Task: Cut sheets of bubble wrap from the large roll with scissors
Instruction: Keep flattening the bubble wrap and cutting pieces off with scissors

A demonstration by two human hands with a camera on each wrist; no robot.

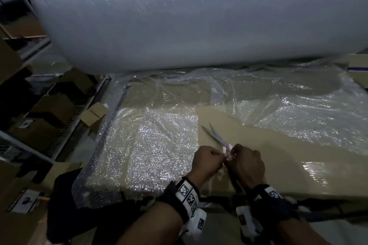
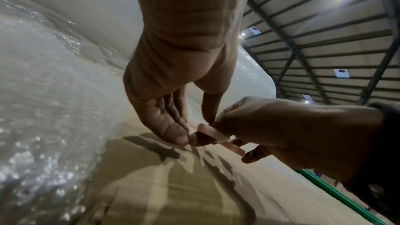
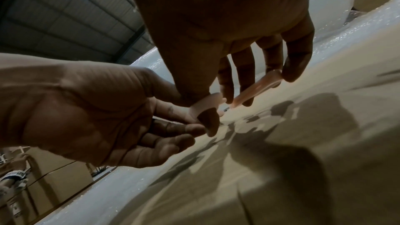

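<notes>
Bubble wrap, clear, light and limp (image 1: 151, 145), lies unrolled over the brown cardboard tabletop (image 1: 278, 157) below the big white roll (image 1: 179, 16). Right hand (image 1: 248, 163) grasps pink-handled steel scissors (image 1: 216, 135), blades parted; left hand (image 1: 207, 160) pinches one handle. Wrap likely needs tensioning near its edge.

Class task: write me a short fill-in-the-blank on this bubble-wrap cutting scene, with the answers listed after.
1. The scissors have handles coloured ____.
2. The scissor blades are ____, forming a V.
3. The right hand has its ____ through one handle loop.
4. The big roll lies ____ the hands, farther from the person.

Answers: pink; open; thumb; beyond
</notes>
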